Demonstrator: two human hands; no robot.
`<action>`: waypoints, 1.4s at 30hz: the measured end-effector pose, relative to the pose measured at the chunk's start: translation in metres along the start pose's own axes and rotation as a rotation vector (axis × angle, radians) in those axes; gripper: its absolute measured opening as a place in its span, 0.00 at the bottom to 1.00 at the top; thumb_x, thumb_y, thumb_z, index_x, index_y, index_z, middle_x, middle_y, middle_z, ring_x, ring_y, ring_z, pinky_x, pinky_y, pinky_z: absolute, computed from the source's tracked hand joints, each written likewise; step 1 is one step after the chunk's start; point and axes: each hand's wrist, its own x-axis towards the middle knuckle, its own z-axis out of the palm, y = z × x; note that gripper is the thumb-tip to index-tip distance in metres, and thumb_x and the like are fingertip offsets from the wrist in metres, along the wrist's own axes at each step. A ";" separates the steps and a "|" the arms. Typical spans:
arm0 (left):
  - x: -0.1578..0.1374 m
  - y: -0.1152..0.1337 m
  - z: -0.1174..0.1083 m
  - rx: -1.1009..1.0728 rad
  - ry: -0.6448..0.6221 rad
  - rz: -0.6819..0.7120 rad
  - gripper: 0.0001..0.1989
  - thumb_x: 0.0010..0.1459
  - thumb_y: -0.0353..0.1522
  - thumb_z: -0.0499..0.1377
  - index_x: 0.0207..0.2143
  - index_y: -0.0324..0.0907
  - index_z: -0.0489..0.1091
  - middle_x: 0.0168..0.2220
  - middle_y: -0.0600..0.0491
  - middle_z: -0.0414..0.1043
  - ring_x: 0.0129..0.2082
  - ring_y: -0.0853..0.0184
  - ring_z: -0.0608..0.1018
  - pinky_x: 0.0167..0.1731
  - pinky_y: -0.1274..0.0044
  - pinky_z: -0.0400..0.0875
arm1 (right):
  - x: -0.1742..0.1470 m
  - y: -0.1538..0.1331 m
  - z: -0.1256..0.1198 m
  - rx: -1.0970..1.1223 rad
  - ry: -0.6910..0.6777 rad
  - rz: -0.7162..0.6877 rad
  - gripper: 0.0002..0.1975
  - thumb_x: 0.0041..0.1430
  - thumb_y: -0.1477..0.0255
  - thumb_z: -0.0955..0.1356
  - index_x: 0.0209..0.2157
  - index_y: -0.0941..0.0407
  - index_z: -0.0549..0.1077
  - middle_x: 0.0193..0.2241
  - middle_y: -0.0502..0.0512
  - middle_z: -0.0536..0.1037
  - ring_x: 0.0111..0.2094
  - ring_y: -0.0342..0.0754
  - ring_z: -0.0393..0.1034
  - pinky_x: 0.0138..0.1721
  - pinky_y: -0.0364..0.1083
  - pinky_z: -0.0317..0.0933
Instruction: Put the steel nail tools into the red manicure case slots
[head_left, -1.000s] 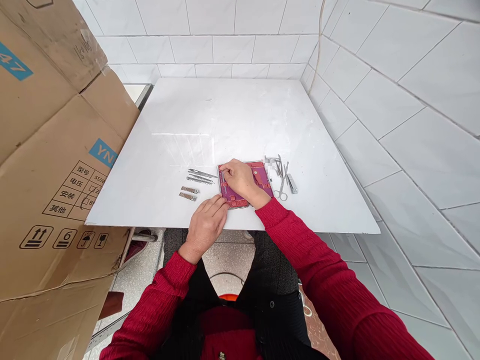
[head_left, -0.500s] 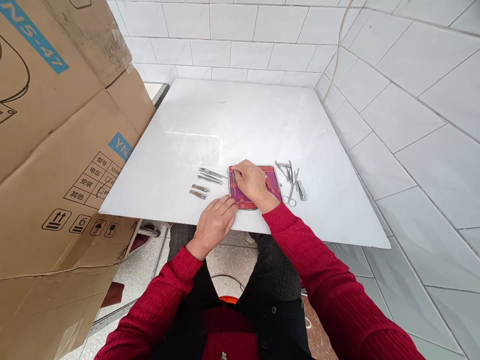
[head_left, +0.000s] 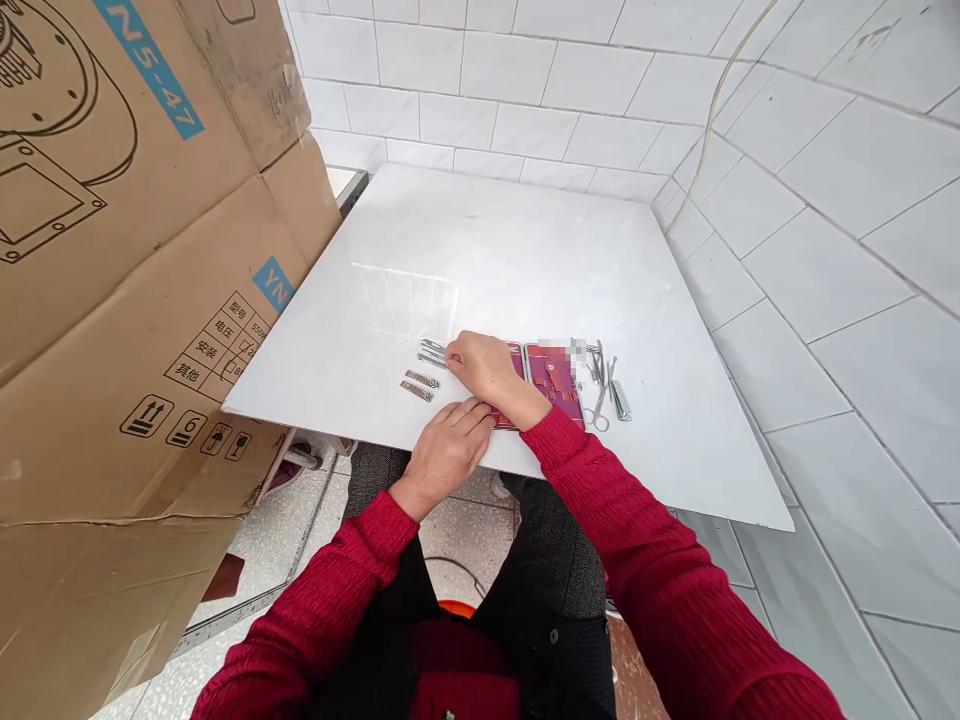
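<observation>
An open manicure case (head_left: pixel 553 375) with a purple lining and red straps lies near the table's front edge. At its lower left corner, my left hand (head_left: pixel 450 445) grips the edge, fingers together and thumb hidden. My right hand (head_left: pixel 484 368) is above the case's left half, its fingers pinched at the right ends of several slim metal tools (head_left: pixel 431 354); what sits in the pinch is hidden. Below those tools lie two nail clippers (head_left: pixel 417 391). To the right of the case are small scissors (head_left: pixel 598 415), plier-like nippers (head_left: pixel 596 360) and a larger nail clipper (head_left: pixel 621 400).
The white table (head_left: pixel 525 250) meets a tiled wall (head_left: pixel 517 110) at the back, with tiles along the right too. A big cardboard box (head_left: pixel 187 290) stands close on the left. A pale cable (head_left: pixel 709 130) hangs in the back right corner.
My right hand has moved left from over the case's inside to the slim tools. My left hand stays at the case corner. The camera view has shifted slightly.
</observation>
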 end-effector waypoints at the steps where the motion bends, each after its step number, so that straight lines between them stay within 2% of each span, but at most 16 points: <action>1: 0.000 0.000 0.000 -0.001 0.000 0.001 0.13 0.71 0.28 0.53 0.53 0.37 0.74 0.55 0.42 0.78 0.58 0.57 0.78 0.55 0.63 0.75 | 0.002 0.001 0.002 -0.009 -0.002 0.006 0.14 0.67 0.75 0.64 0.36 0.56 0.83 0.39 0.61 0.82 0.36 0.51 0.75 0.31 0.47 0.54; 6: 0.000 0.000 0.001 0.010 -0.008 -0.005 0.13 0.71 0.28 0.53 0.53 0.39 0.74 0.55 0.43 0.78 0.58 0.58 0.77 0.56 0.63 0.75 | 0.010 0.001 0.004 -0.044 -0.033 0.017 0.14 0.66 0.76 0.64 0.34 0.56 0.82 0.38 0.64 0.83 0.35 0.54 0.76 0.32 0.47 0.57; 12: -0.001 -0.001 0.003 0.026 0.019 0.015 0.13 0.71 0.28 0.53 0.51 0.36 0.74 0.54 0.42 0.78 0.58 0.57 0.77 0.56 0.63 0.75 | 0.019 -0.012 -0.004 -0.123 -0.129 0.023 0.12 0.62 0.82 0.65 0.37 0.61 0.82 0.39 0.70 0.83 0.40 0.59 0.78 0.35 0.48 0.58; 18: -0.002 -0.002 0.004 0.024 -0.004 0.003 0.13 0.71 0.28 0.53 0.52 0.38 0.75 0.54 0.43 0.78 0.59 0.58 0.77 0.57 0.63 0.74 | 0.016 -0.010 -0.008 -0.102 -0.141 0.000 0.12 0.65 0.79 0.64 0.43 0.61 0.80 0.40 0.63 0.83 0.40 0.54 0.77 0.35 0.47 0.56; 24: -0.001 -0.001 0.003 0.057 0.014 0.015 0.12 0.71 0.28 0.54 0.51 0.35 0.75 0.54 0.42 0.78 0.57 0.57 0.78 0.56 0.64 0.75 | 0.012 -0.004 -0.005 -0.035 -0.109 -0.003 0.11 0.67 0.76 0.63 0.41 0.58 0.79 0.40 0.58 0.83 0.38 0.50 0.74 0.34 0.46 0.53; 29: -0.001 -0.001 0.003 0.067 0.021 0.016 0.12 0.71 0.28 0.54 0.51 0.36 0.75 0.55 0.43 0.78 0.57 0.57 0.79 0.55 0.64 0.76 | 0.014 -0.007 -0.003 -0.050 -0.103 -0.005 0.13 0.69 0.75 0.63 0.40 0.58 0.80 0.40 0.60 0.83 0.37 0.51 0.74 0.33 0.47 0.53; 38: 0.000 -0.001 0.001 0.048 0.016 0.010 0.12 0.71 0.28 0.54 0.51 0.38 0.75 0.55 0.43 0.78 0.57 0.57 0.78 0.56 0.63 0.75 | 0.030 -0.015 -0.002 -0.128 -0.161 -0.009 0.12 0.63 0.81 0.66 0.40 0.62 0.82 0.38 0.70 0.84 0.41 0.58 0.78 0.35 0.47 0.59; 42: -0.001 -0.001 0.002 0.035 0.022 0.001 0.13 0.71 0.28 0.53 0.52 0.38 0.75 0.54 0.43 0.78 0.58 0.57 0.78 0.56 0.63 0.75 | 0.035 -0.017 -0.007 -0.077 -0.202 -0.003 0.08 0.59 0.80 0.69 0.36 0.61 0.82 0.34 0.68 0.83 0.40 0.58 0.78 0.34 0.47 0.60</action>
